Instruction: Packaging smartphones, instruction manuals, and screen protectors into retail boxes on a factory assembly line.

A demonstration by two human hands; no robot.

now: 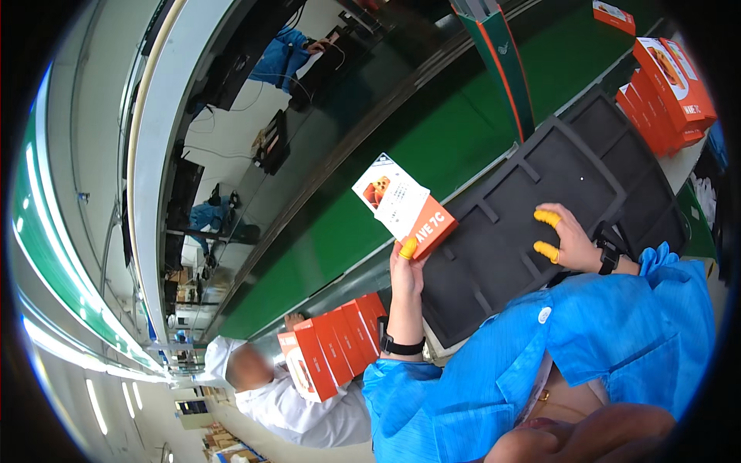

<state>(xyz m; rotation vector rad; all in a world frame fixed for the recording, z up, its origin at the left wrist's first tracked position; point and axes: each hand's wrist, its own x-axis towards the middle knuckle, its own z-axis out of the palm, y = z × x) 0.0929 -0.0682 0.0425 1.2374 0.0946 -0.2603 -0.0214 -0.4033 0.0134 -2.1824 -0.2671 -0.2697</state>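
Observation:
My left hand (pixel 407 266) is closed on the lower end of a small orange-and-white carton (pixel 395 197) and holds it up, tilted, near the green belt. The carton's white face carries a food-like picture and small print; one side is orange. A yellow finger cot covers the thumb. My right hand (pixel 571 243) holds nothing. Its thumb and a finger, both in yellow cots, are spread apart over a black ridged tray (pixel 532 185). Dark bands circle both wrists.
A row of orange cartons (pixel 332 343) stands at the left beside a co-worker in white (pixel 297 405). More orange cartons (pixel 668 92) are stacked at the far right. A green post (pixel 498 69) rises by the green conveyor belt (pixel 421 147). One carton (pixel 614 15) lies far along it.

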